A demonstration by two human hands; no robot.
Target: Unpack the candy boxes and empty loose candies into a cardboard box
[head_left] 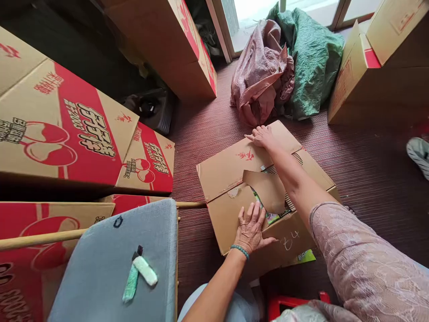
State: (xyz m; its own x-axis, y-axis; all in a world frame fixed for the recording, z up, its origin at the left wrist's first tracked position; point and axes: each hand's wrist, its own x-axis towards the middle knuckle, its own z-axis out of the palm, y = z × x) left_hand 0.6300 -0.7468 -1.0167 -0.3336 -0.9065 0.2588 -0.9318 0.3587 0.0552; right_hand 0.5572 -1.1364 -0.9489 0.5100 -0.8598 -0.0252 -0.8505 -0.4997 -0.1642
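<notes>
A brown cardboard box (219, 176) lies on the floor in front of me, its top flaps folded down with a ragged gap between them. My left hand (250, 228) rests on the near flap, fingers spread and thumb reaching over the near side. At the far edge, my right hand (263, 135) has its fingers curled over the rim and its thumb on the flap. A loose torn cardboard piece (264, 190) covers part of the gap, beneath my right forearm. Green packaging (272, 218) shows through the opening; the rest of the contents is hidden.
Red-printed cartons (90, 129) are stacked at the left. A blue-grey padded board (147, 241) carries two small strips (139, 275). Pink (258, 71) and green sacks (313, 58) stand beyond the box. An open carton (355, 85) and a shoe (418, 154) are on the right.
</notes>
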